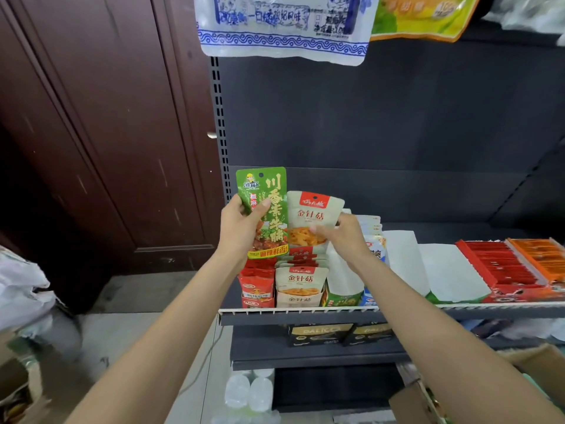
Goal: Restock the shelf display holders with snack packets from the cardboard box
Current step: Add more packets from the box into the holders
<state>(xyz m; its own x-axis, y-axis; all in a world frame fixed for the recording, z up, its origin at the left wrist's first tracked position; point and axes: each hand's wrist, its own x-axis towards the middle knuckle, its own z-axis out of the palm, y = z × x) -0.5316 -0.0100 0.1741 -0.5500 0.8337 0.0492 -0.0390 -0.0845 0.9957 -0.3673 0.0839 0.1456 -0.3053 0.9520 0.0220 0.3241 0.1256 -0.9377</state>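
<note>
A dark metal shelf unit (382,117) fills the right of the view, beside a brown wooden door (91,117) on the left. Its middle shelf (305,313) carries a row of display holders along the front edge. At the right end lie red stick packs (501,264) and orange stick packs (541,255); left of them are white holders (452,270) with bare backs showing. Near the left front corner stand a holder of beige mushroom packets (301,286) and, at the very corner, a holder of red packets (256,286).

A cardboard box (428,399) sits low at the right, below the shelf, partly hidden by the right forearm.

The left hand (241,228) holds a green snack packet (269,209) upright above the red packets, its grip clamped on the packet's left edge with the thumb across the front. The right hand (342,237) pinches a beige packet (315,218) by its lower right side, holding it upright just above the beige holder; the two raised packets sit side by side, edges nearly touching.

Large hanging bags, one blue-and-white (281,26), one yellow-green (422,16), hang above.
</note>
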